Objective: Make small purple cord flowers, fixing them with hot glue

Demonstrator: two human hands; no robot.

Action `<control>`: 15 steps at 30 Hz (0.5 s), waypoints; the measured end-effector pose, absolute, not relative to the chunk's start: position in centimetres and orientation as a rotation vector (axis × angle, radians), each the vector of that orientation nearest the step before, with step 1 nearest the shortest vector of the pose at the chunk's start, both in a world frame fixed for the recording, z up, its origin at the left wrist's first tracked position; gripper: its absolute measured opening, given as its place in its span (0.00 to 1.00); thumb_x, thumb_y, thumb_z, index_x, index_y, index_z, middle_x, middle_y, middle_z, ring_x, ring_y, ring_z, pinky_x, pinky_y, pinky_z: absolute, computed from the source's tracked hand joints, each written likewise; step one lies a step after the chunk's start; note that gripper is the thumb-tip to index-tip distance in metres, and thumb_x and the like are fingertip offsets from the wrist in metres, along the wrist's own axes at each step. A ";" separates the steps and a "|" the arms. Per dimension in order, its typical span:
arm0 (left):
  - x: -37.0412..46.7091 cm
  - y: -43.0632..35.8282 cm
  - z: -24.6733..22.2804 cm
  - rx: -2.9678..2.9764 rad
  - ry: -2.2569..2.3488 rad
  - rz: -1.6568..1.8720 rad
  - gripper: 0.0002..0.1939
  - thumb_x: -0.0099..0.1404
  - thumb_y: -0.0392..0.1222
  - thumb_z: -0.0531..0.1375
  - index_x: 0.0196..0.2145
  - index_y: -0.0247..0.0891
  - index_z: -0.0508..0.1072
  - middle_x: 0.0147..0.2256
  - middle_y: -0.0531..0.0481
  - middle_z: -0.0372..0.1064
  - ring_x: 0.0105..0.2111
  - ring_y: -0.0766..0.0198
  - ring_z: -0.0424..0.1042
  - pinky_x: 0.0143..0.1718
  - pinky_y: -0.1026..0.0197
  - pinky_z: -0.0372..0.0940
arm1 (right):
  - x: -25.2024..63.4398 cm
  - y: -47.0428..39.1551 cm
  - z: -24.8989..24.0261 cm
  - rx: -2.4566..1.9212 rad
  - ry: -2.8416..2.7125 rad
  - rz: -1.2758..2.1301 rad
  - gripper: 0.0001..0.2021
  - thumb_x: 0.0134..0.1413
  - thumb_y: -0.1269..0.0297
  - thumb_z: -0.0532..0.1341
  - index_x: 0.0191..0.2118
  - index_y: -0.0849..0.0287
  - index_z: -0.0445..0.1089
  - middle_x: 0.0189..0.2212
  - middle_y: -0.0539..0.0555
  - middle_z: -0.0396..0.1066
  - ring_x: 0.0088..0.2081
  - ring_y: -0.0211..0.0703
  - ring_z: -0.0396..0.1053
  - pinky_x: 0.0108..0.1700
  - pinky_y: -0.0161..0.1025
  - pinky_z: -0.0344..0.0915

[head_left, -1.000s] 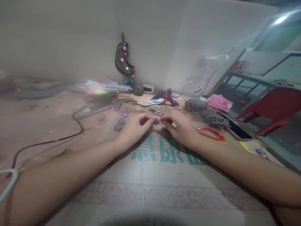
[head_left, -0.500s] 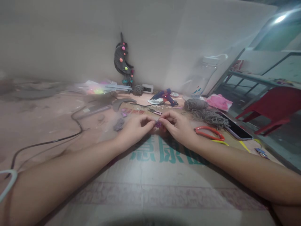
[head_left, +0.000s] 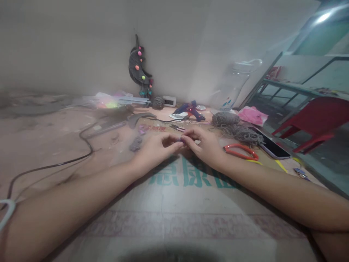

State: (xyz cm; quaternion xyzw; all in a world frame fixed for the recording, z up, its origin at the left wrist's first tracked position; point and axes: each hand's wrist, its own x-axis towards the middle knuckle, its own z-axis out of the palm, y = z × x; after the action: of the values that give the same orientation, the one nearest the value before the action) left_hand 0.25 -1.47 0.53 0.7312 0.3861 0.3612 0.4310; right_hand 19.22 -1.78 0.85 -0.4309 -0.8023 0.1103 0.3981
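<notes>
Between my fingertips is a small purple piece point(head_left: 179, 140), mostly covered, so its kind cannot be made out. My left hand point(head_left: 160, 147) pinches it from the left, thumb and forefinger closed. My right hand point(head_left: 203, 145) closes on it from the other side, and the fingertips of both hands nearly meet. Both hands are just above printed cardboard point(head_left: 174, 203). Left of my left hand lie a greyish-purple clump point(head_left: 135, 144) and a smaller purple piece point(head_left: 141, 129). Small scissors or snips point(head_left: 177, 128) lie just beyond the fingers.
At the back are a glue gun point(head_left: 191, 111), a small digital clock point(head_left: 169, 101) and a clear jug point(head_left: 234, 87). Grey yarn point(head_left: 237, 129), red-handled pliers point(head_left: 241, 151) and a phone point(head_left: 272, 145) lie right. A black cable point(head_left: 68, 162) crosses the left. A grey crescent ornament point(head_left: 137, 67) hangs on the wall.
My fingers have closed further over the purple piece, so less of it shows. The whole view has shifted slightly; the things on the table appear unmoved.
</notes>
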 end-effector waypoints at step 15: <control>-0.1 -0.9 0.1 2.011 1.022 0.909 0.15 0.67 0.48 0.54 0.34 0.37 0.75 0.32 0.50 0.75 0.34 0.62 0.71 0.36 0.62 0.62 | 19.7 -1.6 0.8 -0.995 -2.162 -0.017 0.07 0.63 0.64 0.56 0.39 0.58 0.70 0.31 0.52 0.75 0.31 0.38 0.71 0.34 0.34 0.64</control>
State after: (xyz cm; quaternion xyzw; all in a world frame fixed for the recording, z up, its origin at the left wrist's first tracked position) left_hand -0.11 -0.91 0.09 0.7754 0.3939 0.3507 0.3474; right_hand 19.67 -1.61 0.78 -0.3880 -0.8434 -0.0066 0.3716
